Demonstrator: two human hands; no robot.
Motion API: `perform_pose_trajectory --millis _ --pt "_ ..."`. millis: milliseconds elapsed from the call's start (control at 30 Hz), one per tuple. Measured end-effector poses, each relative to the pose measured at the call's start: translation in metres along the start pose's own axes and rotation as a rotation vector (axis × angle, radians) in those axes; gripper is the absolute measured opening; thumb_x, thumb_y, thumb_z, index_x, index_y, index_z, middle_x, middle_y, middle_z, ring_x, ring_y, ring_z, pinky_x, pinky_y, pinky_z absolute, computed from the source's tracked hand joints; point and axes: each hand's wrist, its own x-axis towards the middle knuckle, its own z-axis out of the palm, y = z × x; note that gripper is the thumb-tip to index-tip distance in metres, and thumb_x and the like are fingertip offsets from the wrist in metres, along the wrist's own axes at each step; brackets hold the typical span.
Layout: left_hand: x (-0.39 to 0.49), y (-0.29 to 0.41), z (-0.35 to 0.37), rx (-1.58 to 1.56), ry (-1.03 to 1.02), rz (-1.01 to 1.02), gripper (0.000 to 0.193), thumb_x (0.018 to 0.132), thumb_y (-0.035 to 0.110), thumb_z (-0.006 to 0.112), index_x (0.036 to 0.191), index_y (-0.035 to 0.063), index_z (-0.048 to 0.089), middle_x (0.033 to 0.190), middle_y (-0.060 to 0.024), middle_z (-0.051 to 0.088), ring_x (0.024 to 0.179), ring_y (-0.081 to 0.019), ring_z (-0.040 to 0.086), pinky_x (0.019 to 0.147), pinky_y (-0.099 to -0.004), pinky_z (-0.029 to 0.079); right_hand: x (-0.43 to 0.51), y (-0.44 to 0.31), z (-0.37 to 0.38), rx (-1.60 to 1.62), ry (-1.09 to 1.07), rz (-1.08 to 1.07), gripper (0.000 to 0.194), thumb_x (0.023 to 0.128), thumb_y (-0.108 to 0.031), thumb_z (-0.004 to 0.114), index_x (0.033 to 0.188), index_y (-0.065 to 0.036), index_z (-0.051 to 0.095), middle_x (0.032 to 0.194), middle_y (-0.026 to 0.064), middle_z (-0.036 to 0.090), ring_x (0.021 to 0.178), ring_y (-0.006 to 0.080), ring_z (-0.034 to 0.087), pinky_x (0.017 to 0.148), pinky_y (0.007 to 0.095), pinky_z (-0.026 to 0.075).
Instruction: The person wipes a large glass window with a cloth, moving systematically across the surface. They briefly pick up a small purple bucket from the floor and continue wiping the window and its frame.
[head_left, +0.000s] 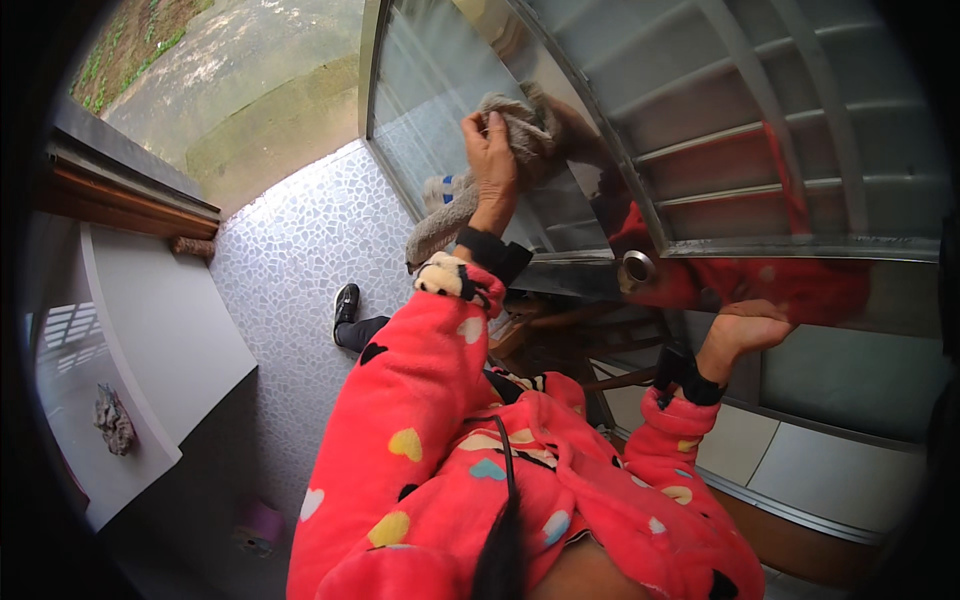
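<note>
My left hand (493, 161) holds a bunched grey cloth (517, 127) against the metal-framed glass door (442, 90), with fingers and thumb pinching it. The door's shiny metal panel mirrors the hand and the red sleeve. My right hand (750, 328) is at the door's near metal edge, wrist bent; its fingers are partly hidden and seem to curl round that edge. A round metal lock (637, 266) sits in the frame between the hands. Below my left hand, beside the forearm, lies a grey fabric thing (444, 225) with a white and blue part.
A black shoe (346, 304) stands on the mosaic-patterned floor (277, 270). On the left is a white counter (165, 330) with a rough stone-like piece (112, 420). Wooden furniture (547, 330) shows under the door. Outside is a concrete path (277, 97).
</note>
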Motion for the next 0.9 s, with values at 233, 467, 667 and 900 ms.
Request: perform_pose_trajectory --millis 233,467,667,900 --pt "-0.083 -0.018 0.025 0.178 -0.046 0.128 0.019 0.103 0.017 0.046 0.098 -0.0007 0.05 0.088 -0.0193 0.054 0.081 -0.0346 0.053 0.076 -0.0413 0.044 0.028 0.028 -0.037 -0.058 -0.104 -0.135 0.037 0.104 -0.034 0.043 0.122 -0.005 0.057 0.116 -0.0002 0.054 0.1 0.01 0.048 0.096 0.0248 0.04" --pt "-0.168 0.012 -0.004 0.36 -0.459 0.159 0.008 0.098 0.008 0.051 0.1 0.0006 0.049 0.097 -0.0218 0.049 0.087 -0.0454 0.052 0.075 -0.0469 0.045 0.018 0.016 -0.02 -0.039 -0.035 -0.062 0.045 0.102 -0.038 0.041 0.13 -0.005 0.054 0.12 0.0031 0.054 0.107 0.0131 0.051 0.111 0.0435 0.037" --pt "-0.156 -0.01 -0.024 0.612 -0.583 0.332 0.013 0.088 0.004 0.057 0.099 0.0025 0.051 0.097 -0.0179 0.053 0.09 -0.0418 0.057 0.073 -0.0492 0.046 0.009 0.009 -0.012 -0.079 -0.116 -0.065 0.049 0.099 -0.038 0.04 0.133 -0.005 0.05 0.119 0.0037 0.051 0.11 0.0129 0.048 0.119 0.0534 0.029" --pt "-0.151 -0.052 -0.079 0.994 -0.545 0.057 0.012 0.092 0.01 0.056 0.101 0.0037 0.053 0.101 -0.0175 0.06 0.091 -0.0415 0.062 0.075 -0.0508 0.051 0.001 0.003 0.002 -0.03 -0.045 -0.065 0.051 0.098 -0.037 0.042 0.137 -0.005 0.049 0.126 0.0057 0.049 0.119 0.0178 0.046 0.118 0.0563 0.031"
